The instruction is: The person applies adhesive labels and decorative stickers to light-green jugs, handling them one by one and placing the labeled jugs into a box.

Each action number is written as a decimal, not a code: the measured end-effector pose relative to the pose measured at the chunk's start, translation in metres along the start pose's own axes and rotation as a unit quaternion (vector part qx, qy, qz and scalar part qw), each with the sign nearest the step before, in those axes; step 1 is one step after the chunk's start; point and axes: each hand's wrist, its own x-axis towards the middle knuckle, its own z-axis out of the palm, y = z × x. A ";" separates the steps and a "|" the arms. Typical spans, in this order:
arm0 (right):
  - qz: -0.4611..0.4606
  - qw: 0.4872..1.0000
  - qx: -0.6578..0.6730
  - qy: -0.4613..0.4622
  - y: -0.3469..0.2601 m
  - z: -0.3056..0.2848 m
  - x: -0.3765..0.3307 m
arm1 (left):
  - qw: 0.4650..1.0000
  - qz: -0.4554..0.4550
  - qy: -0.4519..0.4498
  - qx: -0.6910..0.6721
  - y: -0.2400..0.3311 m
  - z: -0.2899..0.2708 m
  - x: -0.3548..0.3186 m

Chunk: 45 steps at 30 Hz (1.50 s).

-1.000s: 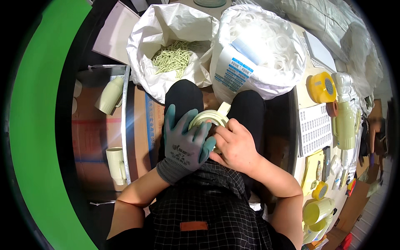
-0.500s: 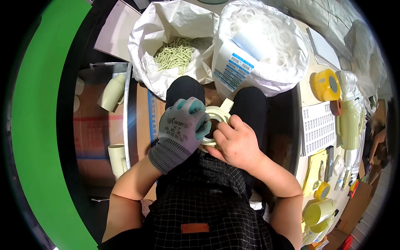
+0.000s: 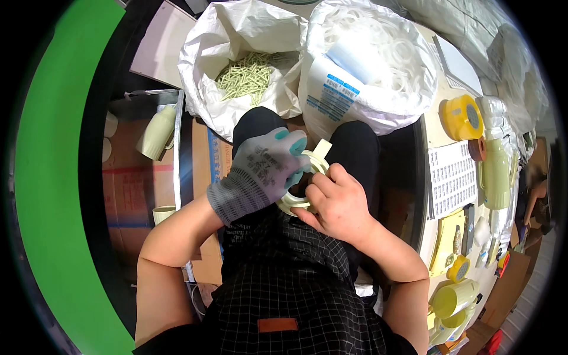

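Observation:
Over my lap I hold a pale cream plastic ring-shaped lid (image 3: 309, 168) with a small tab sticking up. My left hand (image 3: 263, 171), in a grey glove with teal fingertips, grips its left rim. My bare right hand (image 3: 337, 204) presses on the lid's lower right side, fingers curled into its middle. My knees in dark trousers (image 3: 254, 124) are just beyond.
Two white sacks stand ahead: one (image 3: 236, 65) with pale green sticks, one (image 3: 367, 65) with white rings. At right, a table (image 3: 449, 177) carries a yellow round lid (image 3: 461, 115), a pale green jug (image 3: 496, 171), a printed sheet and yellow cups (image 3: 452, 299). Cream cups (image 3: 157, 133) at left.
My gloved left hand has moved up and right onto the lid's top-left rim; the lid now sits slightly higher over my lap, with my right hand still on it.

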 end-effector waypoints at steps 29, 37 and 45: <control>0.265 0.956 0.093 -0.083 -0.034 0.063 -0.040 | 0.934 -0.171 0.284 -0.130 -0.053 0.080 0.015; 0.389 0.862 0.325 -0.014 0.001 0.101 -0.057 | 0.783 -0.569 0.118 -0.220 -0.108 0.234 0.048; 0.498 0.727 0.472 0.014 0.013 0.117 -0.052 | 0.871 -0.457 -0.165 -0.067 -0.147 0.287 -0.015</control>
